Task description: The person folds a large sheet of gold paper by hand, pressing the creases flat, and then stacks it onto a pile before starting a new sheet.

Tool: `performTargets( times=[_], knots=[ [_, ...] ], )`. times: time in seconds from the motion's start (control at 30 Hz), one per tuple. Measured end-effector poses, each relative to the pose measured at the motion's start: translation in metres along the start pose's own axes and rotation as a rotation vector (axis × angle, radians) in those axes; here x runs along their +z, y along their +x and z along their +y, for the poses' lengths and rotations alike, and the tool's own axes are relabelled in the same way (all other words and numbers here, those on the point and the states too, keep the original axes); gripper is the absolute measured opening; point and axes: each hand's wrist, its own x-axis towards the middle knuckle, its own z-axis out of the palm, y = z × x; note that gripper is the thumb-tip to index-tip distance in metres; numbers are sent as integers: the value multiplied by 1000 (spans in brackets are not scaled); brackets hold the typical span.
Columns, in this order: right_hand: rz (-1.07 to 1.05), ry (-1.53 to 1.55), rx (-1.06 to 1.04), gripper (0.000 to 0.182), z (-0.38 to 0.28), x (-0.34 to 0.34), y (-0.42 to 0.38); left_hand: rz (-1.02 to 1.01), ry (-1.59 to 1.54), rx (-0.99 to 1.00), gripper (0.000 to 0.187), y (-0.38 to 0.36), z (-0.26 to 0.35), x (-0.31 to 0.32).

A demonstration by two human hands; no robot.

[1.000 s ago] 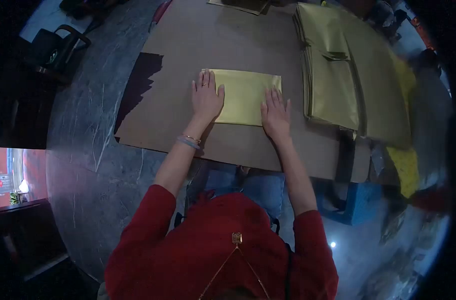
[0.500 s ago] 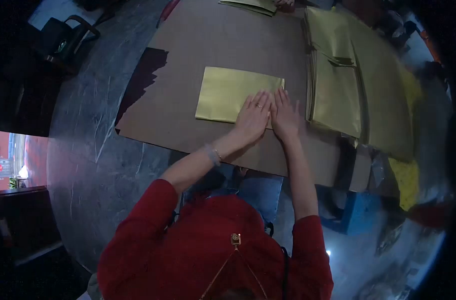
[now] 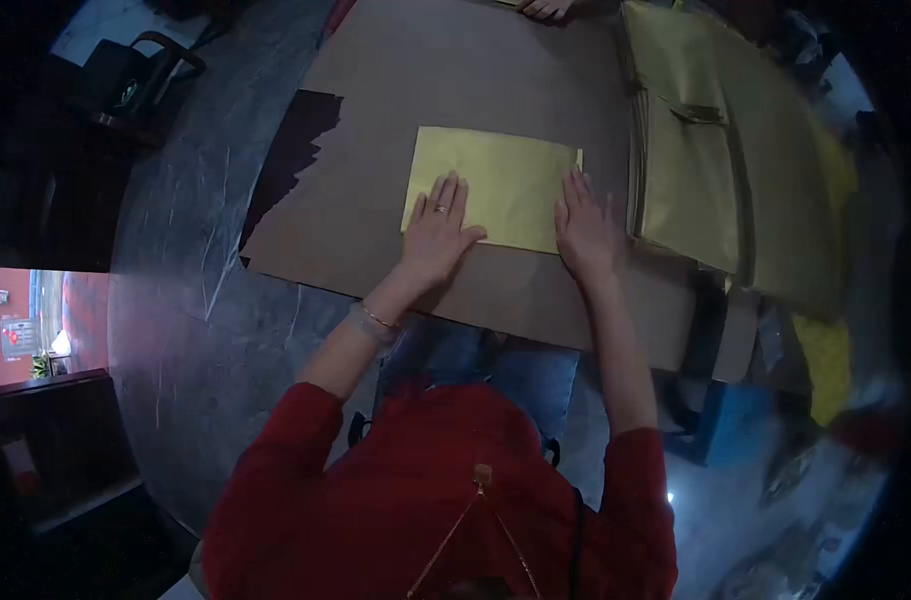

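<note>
A flat yellow-gold paper piece (image 3: 500,185) lies on the brown board covering the table (image 3: 455,70). My left hand (image 3: 438,230), with a ring and a bracelet, rests flat on the paper's left part, fingers spread and thumb out to the right. At the paper's right edge lies my right hand (image 3: 585,230), palm down with fingers stretched out and partly beside the sheet. Neither hand grips anything.
A stack of gold paper pieces (image 3: 685,180) stands at the right of the table. Another person's hand (image 3: 547,8) shows at the far edge. A dark chair (image 3: 125,80) is at upper left, a blue box (image 3: 730,425) below the table's right side.
My left hand has slid left across the paper, away from my right hand. My right hand remains near the right edge. The view has shifted slightly.
</note>
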Motion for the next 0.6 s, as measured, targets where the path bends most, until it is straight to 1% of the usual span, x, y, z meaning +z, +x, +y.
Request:
performTargets(
  times=[0.03, 0.2, 0.3, 0.37, 0.43, 0.57, 0.6],
  knots=[
    [-13, -25, 5, 49, 0, 0, 0, -27, -10, -18, 75, -3, -10, -5],
    [-32, -78, -15, 49, 2, -2, 0, -29, 79, -77, 71, -19, -50, -12],
    [-84, -67, 2, 49, -1, -8, 1, -64, 104, -111, 71, -23, -61, -15],
    [-60, -58, -3, 48, -1, -7, 0, -110, 105, -160, 72, -23, -62, -17],
    [-80, -97, -10, 48, -1, -9, 1, -70, 104, -148, 71, -25, -63, -15],
    [-125, -70, 6, 50, -5, -16, 1, -64, 115, -205, 67, -28, -56, -25],
    [-154, -54, 2, 50, -3, -15, 2, -9, 147, -240, 66, -28, -61, -26]
  ],
)
